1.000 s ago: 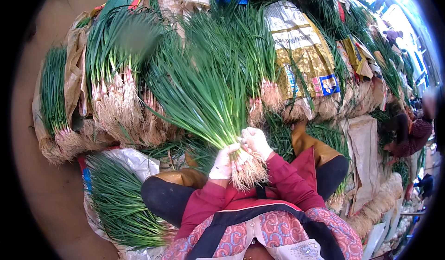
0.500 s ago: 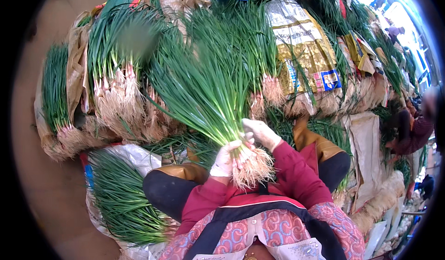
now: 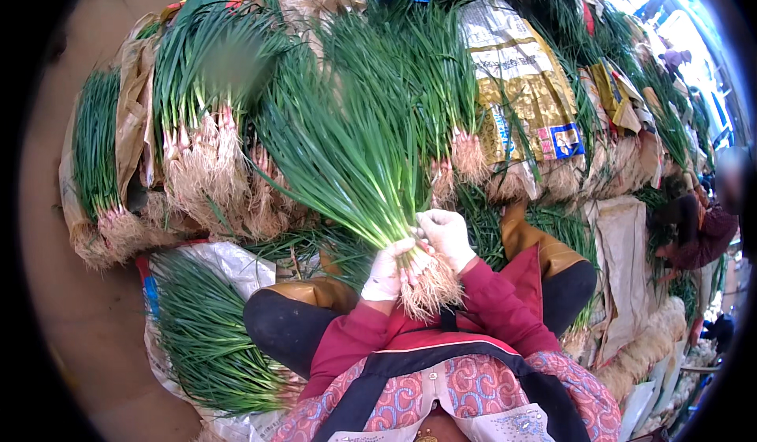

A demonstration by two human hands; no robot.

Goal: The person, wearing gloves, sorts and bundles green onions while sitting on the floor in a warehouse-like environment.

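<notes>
Above the red cloth apron [image 3: 426, 338]: 1 fan-shaped bunch of long green stalks with pale hairy roots [image 3: 367, 182].
Roots: likely dry and fragile, easy to tear.
Left white-gloved hand [image 3: 384, 272]: fingers curled closed around the pale stem bases.
Right white-gloved hand [image 3: 445, 235]: fingers bent, touching the bunch's right side; if they pinch a stalk, I cannot tell.
Stem bases: seem firm, maybe slippery; best hold is here, just above the roots.
Leaves: look light and soft, bending easily; squeezing could crush them.
</notes>
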